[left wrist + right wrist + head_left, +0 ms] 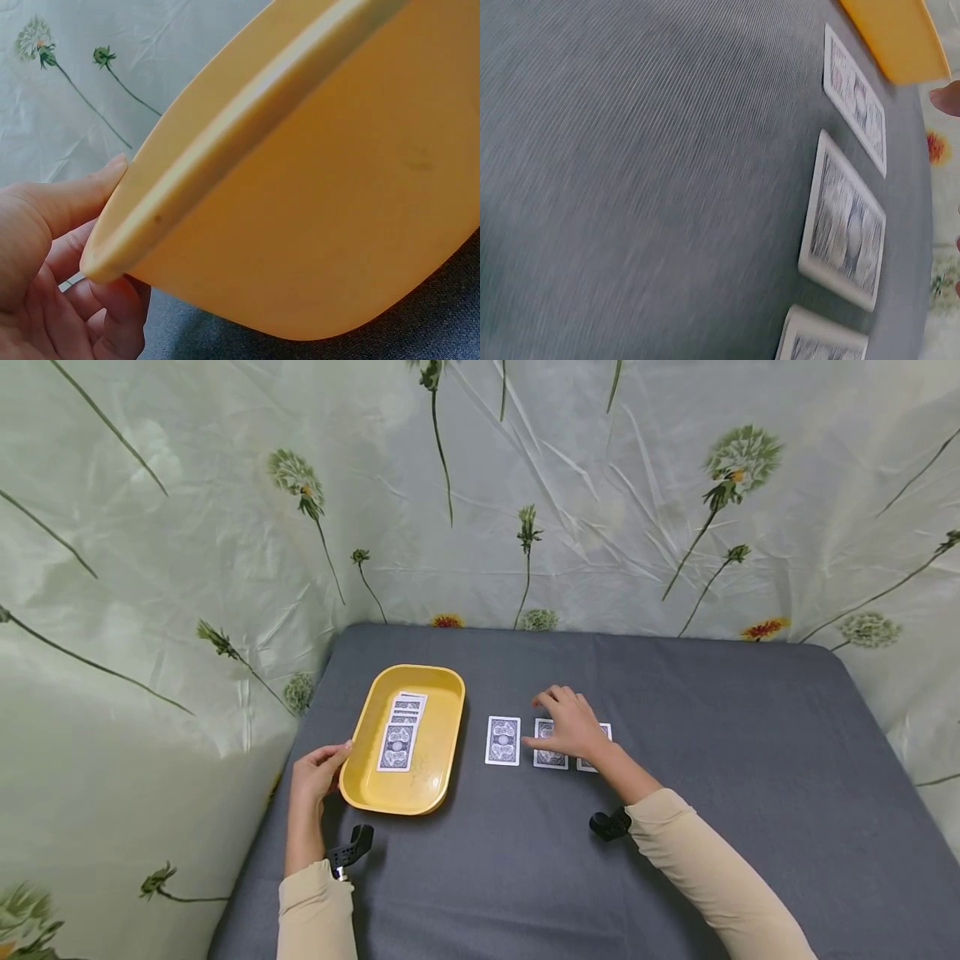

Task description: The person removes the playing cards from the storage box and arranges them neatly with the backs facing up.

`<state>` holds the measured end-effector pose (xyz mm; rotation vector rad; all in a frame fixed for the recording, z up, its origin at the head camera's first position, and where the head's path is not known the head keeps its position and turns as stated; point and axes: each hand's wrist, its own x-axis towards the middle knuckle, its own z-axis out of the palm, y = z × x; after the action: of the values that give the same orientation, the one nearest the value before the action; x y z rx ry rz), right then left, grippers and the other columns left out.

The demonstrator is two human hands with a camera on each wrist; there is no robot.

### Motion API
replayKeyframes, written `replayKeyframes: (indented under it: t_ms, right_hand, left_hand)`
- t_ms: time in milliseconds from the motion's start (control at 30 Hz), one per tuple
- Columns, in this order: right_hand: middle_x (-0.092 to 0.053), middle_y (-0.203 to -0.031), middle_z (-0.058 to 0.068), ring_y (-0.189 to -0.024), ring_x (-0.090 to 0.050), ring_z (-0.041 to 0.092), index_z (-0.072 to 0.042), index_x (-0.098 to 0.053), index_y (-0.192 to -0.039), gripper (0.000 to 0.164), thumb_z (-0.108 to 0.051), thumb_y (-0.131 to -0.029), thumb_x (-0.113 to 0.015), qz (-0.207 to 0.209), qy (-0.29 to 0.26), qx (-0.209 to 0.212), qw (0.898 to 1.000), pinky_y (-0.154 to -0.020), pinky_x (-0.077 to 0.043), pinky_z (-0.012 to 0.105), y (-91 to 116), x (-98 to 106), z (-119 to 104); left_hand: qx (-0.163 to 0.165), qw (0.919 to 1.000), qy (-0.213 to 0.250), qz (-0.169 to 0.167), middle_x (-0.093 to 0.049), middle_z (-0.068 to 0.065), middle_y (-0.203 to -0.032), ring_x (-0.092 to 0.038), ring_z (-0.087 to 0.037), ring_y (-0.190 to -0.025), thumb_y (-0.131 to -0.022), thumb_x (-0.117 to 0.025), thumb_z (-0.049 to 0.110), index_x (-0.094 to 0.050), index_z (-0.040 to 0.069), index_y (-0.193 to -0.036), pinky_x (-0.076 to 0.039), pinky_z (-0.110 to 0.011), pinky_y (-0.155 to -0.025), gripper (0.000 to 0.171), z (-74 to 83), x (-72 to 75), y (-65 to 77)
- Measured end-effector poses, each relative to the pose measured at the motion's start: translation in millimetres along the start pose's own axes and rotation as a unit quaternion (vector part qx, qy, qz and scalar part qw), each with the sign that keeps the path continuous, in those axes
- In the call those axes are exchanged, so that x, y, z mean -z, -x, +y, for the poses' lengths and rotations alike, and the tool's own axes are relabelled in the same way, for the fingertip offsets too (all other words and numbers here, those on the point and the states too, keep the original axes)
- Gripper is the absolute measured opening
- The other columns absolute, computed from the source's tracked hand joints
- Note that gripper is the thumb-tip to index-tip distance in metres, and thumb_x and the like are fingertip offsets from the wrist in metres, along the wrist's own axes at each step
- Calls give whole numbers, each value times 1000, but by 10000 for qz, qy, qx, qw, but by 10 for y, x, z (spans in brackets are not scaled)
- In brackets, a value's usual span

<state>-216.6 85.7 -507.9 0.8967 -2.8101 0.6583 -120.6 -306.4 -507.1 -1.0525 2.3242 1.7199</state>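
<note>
My left hand (315, 772) grips the left rim of a yellow tray (433, 760). In the left wrist view its thumb lies on the outer rim and the fingers curl beneath. Inside the tray, several overlapping playing cards (396, 748) with blue patterned backs form a column. My right hand (572, 727), its thumb and fingers spread apart with nothing between them, hovers over the middle card stack (844, 221). To its left lies another face-down card (502, 741). A third card stack (821, 339) is partly hidden under the right hand and wrist in the head view.
A dark grey cloth covers the table (517, 868). Behind it and along the left side hangs a pale curtain (480, 468) printed with dandelions. Each wrist wears a black camera mount, one on the left (351, 850) and one on the right (610, 824).
</note>
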Motion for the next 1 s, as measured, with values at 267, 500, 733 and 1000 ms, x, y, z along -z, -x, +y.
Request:
replayKeyframes:
  t_ms: [267,500,733,1000]
  right_hand:
    - [-53,-97,5,-86,-49,22,-11,-62,-99,53,-50,-66,-75,93,-80,226,9997,-70,-39,38,-193,-53,-301]
    - [-55,-96,5,-84,-49,19,-13,-62,-99,51,-52,-69,-72,78,-204,442,9988,-68,-41,35,-349,-135,-549]
    - [-51,-95,1,-82,-45,15,-15,-58,-98,53,-57,-69,-70,-158,-108,675,9975,-68,-38,30,-516,-204,-861]
    - [-49,-91,-2,-83,-47,14,-17,-58,-98,55,-61,-67,-68,-215,169,1109,9935,-70,-38,30,-623,-337,-1173]
  left_hand:
    - [105,9999,-17,27,-55,8,-71,-53,-6,-59,-80,-68,44,-60,1,-110,-46,-22,-53,53,-2,-10,-6]
    - [81,10000,-15,50,-56,8,-70,-53,-7,-59,-79,-69,44,-61,2,-109,-46,-23,-52,52,-14,-5,-3]
    - [85,9999,51,57,-57,9,-69,-54,-6,-59,-79,-70,42,-64,4,-105,-46,-23,-52,47,-11,19,0]
    - [97,9999,31,91,-56,9,-71,-54,-8,-60,-79,-70,42,-65,5,-105,-46,-24,-53,46,3,-2,2]
